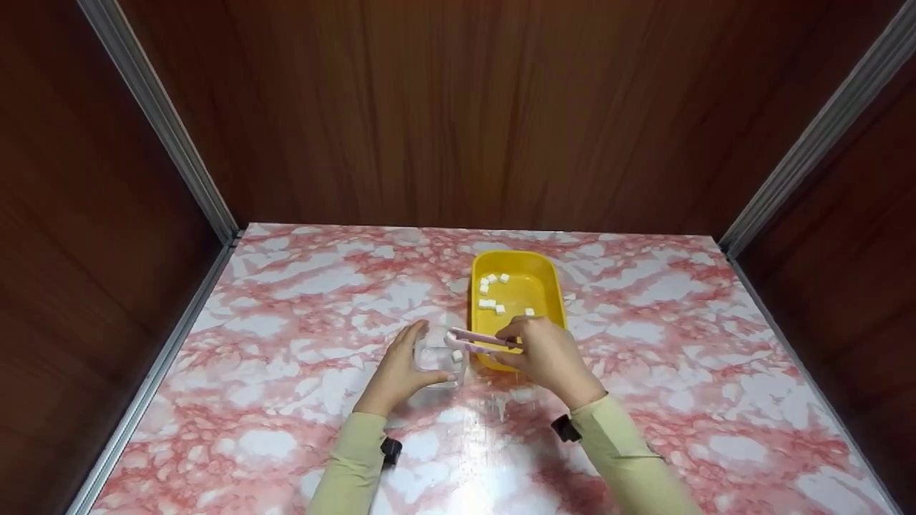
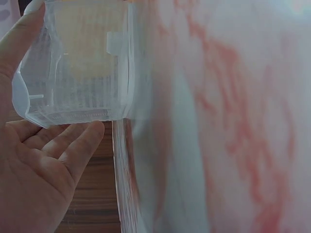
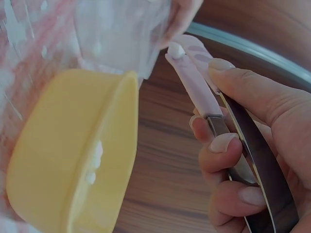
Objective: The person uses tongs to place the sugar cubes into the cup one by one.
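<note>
A: What do the hands hold?
B: The right hand (image 1: 547, 357) grips pink-tipped tongs (image 3: 194, 87), thumb on one arm, fingers curled around the other. The left hand (image 1: 401, 372) holds a clear container (image 1: 433, 356), thumb on one side and fingers on the other.

A: Is anything between the tips of the tongs?
B: The right wrist view shows it best: a white cube (image 3: 176, 50) is pinched there. From the head it is only a pale blur beside the container's far right corner.

A: And what does the head view give that the wrists miss?
B: The whole inside of the yellow tray (image 1: 533, 290), with several small cubes (image 1: 485, 289) mostly along its left side and one near the right hand. It stands just right of the container, where another cube shows through the plastic. The right wrist view has mainly the tray's outer wall.

A: The left wrist view?
B: The container's ribbed wall and a small tab, close up.

A: What about the surroundings?
B: A table (image 1: 286, 343) marbled in red-pink and white, shining with glare at the near side. Dark brown wood panels (image 1: 458, 114) rise on three sides, with grey metal strips (image 1: 161, 114) at the corners.
</note>
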`<state>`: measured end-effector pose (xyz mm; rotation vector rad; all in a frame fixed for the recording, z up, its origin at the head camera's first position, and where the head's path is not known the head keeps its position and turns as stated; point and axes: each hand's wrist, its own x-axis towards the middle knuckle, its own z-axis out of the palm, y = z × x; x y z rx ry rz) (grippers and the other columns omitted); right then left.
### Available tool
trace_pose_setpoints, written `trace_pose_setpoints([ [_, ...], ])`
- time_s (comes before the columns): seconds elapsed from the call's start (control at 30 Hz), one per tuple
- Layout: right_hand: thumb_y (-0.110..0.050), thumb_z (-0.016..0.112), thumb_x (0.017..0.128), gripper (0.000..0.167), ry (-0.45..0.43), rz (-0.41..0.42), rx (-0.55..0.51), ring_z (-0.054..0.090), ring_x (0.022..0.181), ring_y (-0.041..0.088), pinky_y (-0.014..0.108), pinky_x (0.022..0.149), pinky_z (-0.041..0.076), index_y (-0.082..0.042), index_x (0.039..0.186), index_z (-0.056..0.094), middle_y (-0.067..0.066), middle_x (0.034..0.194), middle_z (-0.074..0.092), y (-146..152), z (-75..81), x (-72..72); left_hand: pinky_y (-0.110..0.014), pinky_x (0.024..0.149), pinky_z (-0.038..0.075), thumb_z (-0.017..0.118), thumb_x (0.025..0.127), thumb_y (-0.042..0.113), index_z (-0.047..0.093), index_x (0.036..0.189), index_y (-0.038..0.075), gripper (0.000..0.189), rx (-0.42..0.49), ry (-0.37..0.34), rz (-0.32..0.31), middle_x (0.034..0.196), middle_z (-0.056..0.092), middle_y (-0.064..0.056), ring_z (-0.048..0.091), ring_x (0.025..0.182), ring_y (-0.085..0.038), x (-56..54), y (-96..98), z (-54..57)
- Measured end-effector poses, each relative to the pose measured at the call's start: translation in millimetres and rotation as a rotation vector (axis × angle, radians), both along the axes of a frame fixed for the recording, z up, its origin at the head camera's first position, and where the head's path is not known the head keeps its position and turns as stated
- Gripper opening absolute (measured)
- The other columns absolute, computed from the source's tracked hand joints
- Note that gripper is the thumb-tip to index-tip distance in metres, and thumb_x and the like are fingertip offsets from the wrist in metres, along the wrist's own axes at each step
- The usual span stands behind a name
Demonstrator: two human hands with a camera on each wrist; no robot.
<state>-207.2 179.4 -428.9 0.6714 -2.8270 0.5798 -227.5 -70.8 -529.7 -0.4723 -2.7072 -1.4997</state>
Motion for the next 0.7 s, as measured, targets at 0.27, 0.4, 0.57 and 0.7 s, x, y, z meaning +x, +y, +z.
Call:
trace_pose_setpoints([
  [0.27,-0.029,0.081,0.077,0.02,-0.062,0.002,0.007,0.057,0.065,0.009,0.028,0.059,0.05,-0.014,0.089,0.077,-0.004,0.08,0.065,-11.3,-12.9,-5.4,-0.046,0.105,0.035,0.086,0.068,0.042,0.031,0.148,0.007,0.103,0.015,0.009,-0.009,0.144,0.041,-0.006,0.037,0.132,-0.028,-0.6,0.0,0.0],
  [0.4,-0.032,0.082,0.076,0.021,-0.047,0.013,0.032,0.057,0.065,0.009,0.028,0.058,0.049,-0.015,0.088,0.077,-0.004,0.079,0.066,-16.0,-16.8,-6.8,-0.045,0.105,0.035,0.086,0.068,0.041,0.032,0.148,0.008,0.102,0.018,0.011,-0.008,0.144,0.041,-0.007,0.037,0.132,-0.028,-1.0,0.2,-0.1],
  [0.57,-0.031,0.083,0.076,0.02,-0.066,0.012,0.049,0.056,0.063,0.008,0.027,0.058,0.05,-0.015,0.087,0.077,-0.006,0.079,0.065,-21.7,-17.8,-7.5,-0.044,0.104,0.036,0.086,0.067,0.043,0.032,0.148,0.007,0.104,0.015,0.012,-0.001,0.144,0.042,-0.007,0.038,0.131,-0.028,-1.4,0.3,-0.5],
  [0.7,-0.027,0.083,0.075,0.016,-0.063,0.01,0.061,0.055,0.061,0.007,0.027,0.056,0.049,-0.016,0.085,0.076,-0.007,0.076,0.064,-24.3,-18.1,-7.7,-0.044,0.104,0.036,0.086,0.067,0.041,0.032,0.148,0.007,0.103,0.013,0.007,0.006,0.144,0.042,-0.006,0.039,0.131,-0.028,-1.6,0.6,-1.0],
])
